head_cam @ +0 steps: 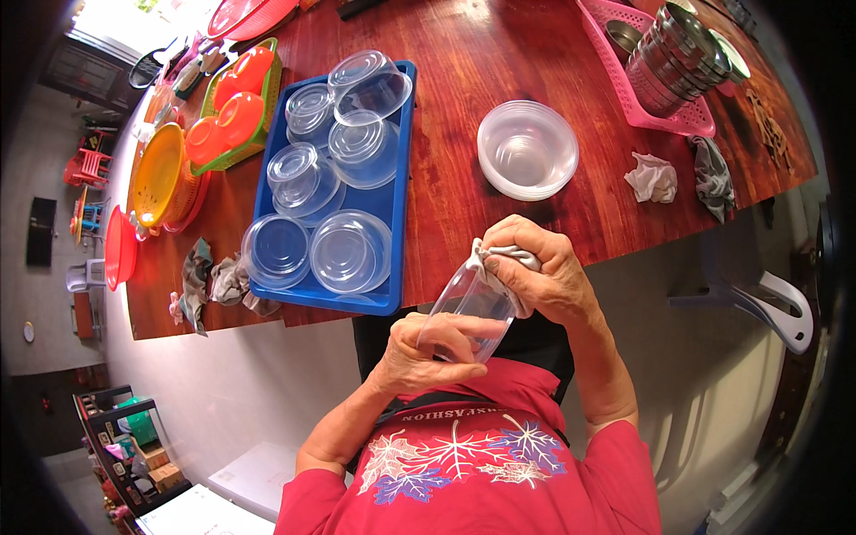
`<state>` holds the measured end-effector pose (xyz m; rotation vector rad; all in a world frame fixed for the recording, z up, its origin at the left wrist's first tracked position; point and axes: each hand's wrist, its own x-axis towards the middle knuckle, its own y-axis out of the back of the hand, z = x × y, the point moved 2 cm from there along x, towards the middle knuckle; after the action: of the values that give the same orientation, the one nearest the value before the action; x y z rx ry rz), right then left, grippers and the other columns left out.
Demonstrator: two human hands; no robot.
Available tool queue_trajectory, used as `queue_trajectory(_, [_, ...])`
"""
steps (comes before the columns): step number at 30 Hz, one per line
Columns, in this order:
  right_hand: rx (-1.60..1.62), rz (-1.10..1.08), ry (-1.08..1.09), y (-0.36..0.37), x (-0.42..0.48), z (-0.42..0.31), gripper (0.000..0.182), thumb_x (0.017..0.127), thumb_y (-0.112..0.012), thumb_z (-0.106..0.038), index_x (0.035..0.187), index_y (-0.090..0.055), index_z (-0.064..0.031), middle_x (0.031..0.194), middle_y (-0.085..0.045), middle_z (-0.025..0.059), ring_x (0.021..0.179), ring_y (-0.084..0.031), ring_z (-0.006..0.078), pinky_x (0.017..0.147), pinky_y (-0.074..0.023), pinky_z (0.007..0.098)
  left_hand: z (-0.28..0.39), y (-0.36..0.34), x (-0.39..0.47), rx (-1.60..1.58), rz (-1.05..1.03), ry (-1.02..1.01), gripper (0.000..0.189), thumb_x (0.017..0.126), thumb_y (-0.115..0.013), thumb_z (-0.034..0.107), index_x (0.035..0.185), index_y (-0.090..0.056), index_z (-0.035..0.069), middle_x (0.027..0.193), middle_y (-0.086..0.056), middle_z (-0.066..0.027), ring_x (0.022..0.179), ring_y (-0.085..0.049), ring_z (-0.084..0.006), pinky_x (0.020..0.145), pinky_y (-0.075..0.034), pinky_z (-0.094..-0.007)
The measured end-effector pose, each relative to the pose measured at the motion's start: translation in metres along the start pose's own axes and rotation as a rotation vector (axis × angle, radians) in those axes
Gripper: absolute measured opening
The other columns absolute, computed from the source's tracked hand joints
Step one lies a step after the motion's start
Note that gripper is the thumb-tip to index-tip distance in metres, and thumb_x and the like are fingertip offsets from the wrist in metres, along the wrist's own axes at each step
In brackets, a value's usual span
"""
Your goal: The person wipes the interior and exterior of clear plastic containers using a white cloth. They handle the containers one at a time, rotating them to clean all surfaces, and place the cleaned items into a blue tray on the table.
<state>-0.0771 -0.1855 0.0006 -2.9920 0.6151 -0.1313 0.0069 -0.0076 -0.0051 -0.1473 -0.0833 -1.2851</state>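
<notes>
Over the table's front edge I hold a clear plastic bowl (461,294) tilted on its side. My left hand (435,344) grips its lower part, fingers inside and thumb outside. A pale cloth (495,274) is pinched in my right hand (538,267) and folded over the bowl's upper rim. Left of my hands lies a blue plastic tray (400,221) with several clear bowls (351,251) in it, most upside down. A stack of clear plastic bowls (528,150) stands on the wooden table (448,80) just beyond my right hand.
A pink basket (628,100) at the back right holds stacked metal bowls (675,63). Crumpled cloths (652,177) lie at the right edge, more cloths (227,277) at the left front. A green basket (264,127) with orange bowls (241,117) and a yellow colander (159,174) stand left.
</notes>
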Motion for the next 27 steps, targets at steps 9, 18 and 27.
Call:
queue_trajectory(9, [-0.3,0.04,0.289,-0.013,0.005,-0.022,0.021,0.079,-0.073,-0.004,0.098,-0.067,-0.0019,0.095,-0.058,0.0107,0.084,-0.063,0.0222,0.073,-0.0514,0.0317,-0.003,0.004,0.0,-0.034,0.012,0.02,0.022,0.068,-0.084,0.003,0.067,-0.062,0.006,0.104,-0.073,-0.0138,0.079,-0.07,-0.0154,0.07,-0.055,-0.0269])
queue_trajectory(18, [-0.171,-0.024,0.152,-0.004,0.01,-0.015,0.014,0.083,-0.07,-0.003,0.097,-0.068,-0.0004,0.095,-0.061,0.0088,0.087,-0.062,0.0165,0.076,-0.0493,0.0287,-0.005,0.004,-0.003,-0.345,0.044,0.07,0.022,0.068,-0.083,-0.004,0.069,-0.062,0.003,0.109,-0.069,-0.0233,0.096,-0.069,-0.0258,0.083,-0.056,-0.0361])
queue_trajectory(27, [-0.085,0.078,0.126,0.005,-0.002,0.009,0.015,0.083,-0.069,-0.001,0.098,-0.067,-0.0021,0.098,-0.057,0.0061,0.092,-0.058,0.0145,0.08,-0.048,0.0281,-0.008,0.011,0.0,-0.518,-0.005,-0.017,0.026,0.067,-0.084,-0.002,0.067,-0.059,0.002,0.112,-0.066,-0.0267,0.106,-0.066,-0.0378,0.09,-0.054,-0.0499])
